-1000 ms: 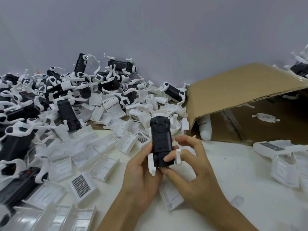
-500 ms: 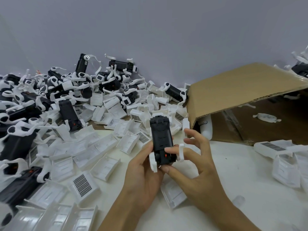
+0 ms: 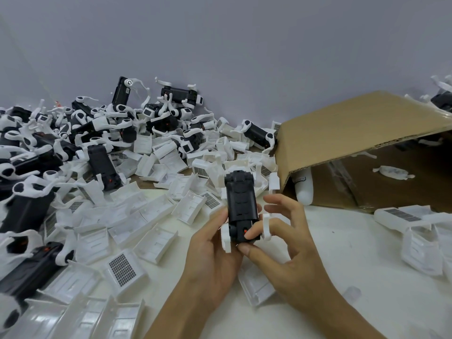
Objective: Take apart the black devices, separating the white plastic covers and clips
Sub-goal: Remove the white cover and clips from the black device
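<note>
I hold one black device (image 3: 241, 199) upright above the white table, its bare black back facing me. My left hand (image 3: 212, 255) grips its lower left side from below. My right hand (image 3: 281, 243) pinches the device's bottom end between thumb and forefinger, near a small orange part, with the other fingers spread. A white clip (image 3: 266, 227) sticks out at the lower right between my right fingers, and another white clip (image 3: 226, 238) juts out at the lower left.
A heap of black devices with white clips (image 3: 102, 133) fills the far left. Loose white covers (image 3: 137, 216) spread across the table before it. A tipped cardboard box (image 3: 342, 138) lies at the right, more white parts (image 3: 415, 231) beside it.
My right fingers have opened out and slid down to the device's bottom end. The device has tilted slightly and sits a little higher in my hands.
</note>
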### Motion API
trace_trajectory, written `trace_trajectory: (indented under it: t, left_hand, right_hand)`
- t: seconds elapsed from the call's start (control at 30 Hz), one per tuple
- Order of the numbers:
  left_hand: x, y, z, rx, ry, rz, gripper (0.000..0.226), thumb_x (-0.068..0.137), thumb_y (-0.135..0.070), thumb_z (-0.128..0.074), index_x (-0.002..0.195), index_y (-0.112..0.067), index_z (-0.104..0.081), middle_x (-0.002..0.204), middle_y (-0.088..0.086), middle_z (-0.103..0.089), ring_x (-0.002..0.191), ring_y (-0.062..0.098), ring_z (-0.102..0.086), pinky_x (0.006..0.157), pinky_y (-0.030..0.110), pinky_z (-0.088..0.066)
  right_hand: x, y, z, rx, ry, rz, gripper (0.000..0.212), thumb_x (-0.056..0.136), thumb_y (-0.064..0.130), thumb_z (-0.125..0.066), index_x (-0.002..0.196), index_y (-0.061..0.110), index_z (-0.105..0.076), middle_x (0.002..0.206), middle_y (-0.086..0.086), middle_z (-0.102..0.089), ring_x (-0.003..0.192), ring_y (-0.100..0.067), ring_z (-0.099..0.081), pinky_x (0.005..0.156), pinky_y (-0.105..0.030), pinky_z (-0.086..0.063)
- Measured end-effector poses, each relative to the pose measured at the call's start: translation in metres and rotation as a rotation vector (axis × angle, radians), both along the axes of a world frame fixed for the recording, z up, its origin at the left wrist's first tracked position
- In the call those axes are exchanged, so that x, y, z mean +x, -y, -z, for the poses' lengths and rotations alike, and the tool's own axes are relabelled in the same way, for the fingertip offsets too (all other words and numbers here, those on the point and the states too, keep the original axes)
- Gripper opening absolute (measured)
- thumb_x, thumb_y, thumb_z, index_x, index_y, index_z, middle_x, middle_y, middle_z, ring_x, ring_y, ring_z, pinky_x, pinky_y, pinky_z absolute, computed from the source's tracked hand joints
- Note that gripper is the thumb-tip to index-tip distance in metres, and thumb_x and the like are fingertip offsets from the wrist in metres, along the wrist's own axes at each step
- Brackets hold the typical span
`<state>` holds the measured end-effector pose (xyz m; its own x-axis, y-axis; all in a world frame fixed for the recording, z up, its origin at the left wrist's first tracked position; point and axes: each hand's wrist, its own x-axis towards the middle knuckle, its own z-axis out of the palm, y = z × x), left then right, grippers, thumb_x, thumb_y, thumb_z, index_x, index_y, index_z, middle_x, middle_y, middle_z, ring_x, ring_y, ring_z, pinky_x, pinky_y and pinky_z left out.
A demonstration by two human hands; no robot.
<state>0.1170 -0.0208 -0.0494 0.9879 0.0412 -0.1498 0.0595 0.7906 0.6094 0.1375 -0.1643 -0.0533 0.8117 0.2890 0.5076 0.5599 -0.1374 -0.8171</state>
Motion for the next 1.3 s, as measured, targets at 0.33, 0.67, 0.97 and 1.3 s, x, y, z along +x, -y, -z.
trace_trajectory:
  t: [0.33,0.67,0.97,1.3]
  left_hand:
    - [0.005,-0.022,0.000,-0.063,0.051,-0.237,0.050,0.073,-0.014,-0.079,0.118,0.002,-0.066,0.107,0.020,-0.072,0.092,0.027,-0.073,0.092,0.042,-0.057]
    - [0.003,-0.031,-0.006,-0.135,0.071,-0.331,0.021,0.085,-0.019,-0.062,0.091,-0.013,-0.081,0.113,0.021,-0.073,0.102,0.030,-0.073,0.082,0.038,-0.057]
    - [0.004,-0.017,-0.001,0.531,0.143,-0.518,0.036,0.088,0.000,-0.061,0.103,-0.028,-0.079,0.106,0.002,-0.077,0.106,0.033,-0.070,0.093,0.061,-0.055]
    - [-0.007,0.006,0.006,1.218,0.389,-0.375,0.054,0.075,-0.048,-0.080,0.125,-0.045,-0.061,0.128,-0.014,-0.057,0.125,0.012,-0.057,0.092,0.021,-0.051]
  right_hand:
    - [0.002,0.002,-0.002,0.070,-0.073,0.239,0.029,0.080,0.057,-0.055,0.089,0.034,-0.071,0.104,0.010,-0.060,0.093,-0.012,-0.060,0.071,-0.018,-0.045]
    - [-0.002,-0.002,-0.003,-0.496,-0.224,0.099,0.018,0.068,0.029,-0.080,0.077,0.035,-0.065,0.078,0.015,-0.065,0.070,-0.002,-0.055,0.064,-0.021,-0.041]
    - [-0.003,0.001,-0.005,0.303,-0.223,0.218,0.062,0.091,-0.012,-0.059,0.088,0.048,-0.079,0.094,0.010,-0.078,0.071,-0.005,-0.069,0.053,-0.016,-0.051]
    - [0.002,0.002,-0.002,0.427,-0.284,0.145,0.030,0.089,0.029,-0.065,0.117,0.040,-0.071,0.108,0.016,-0.076,0.097,-0.011,-0.074,0.076,-0.021,-0.059]
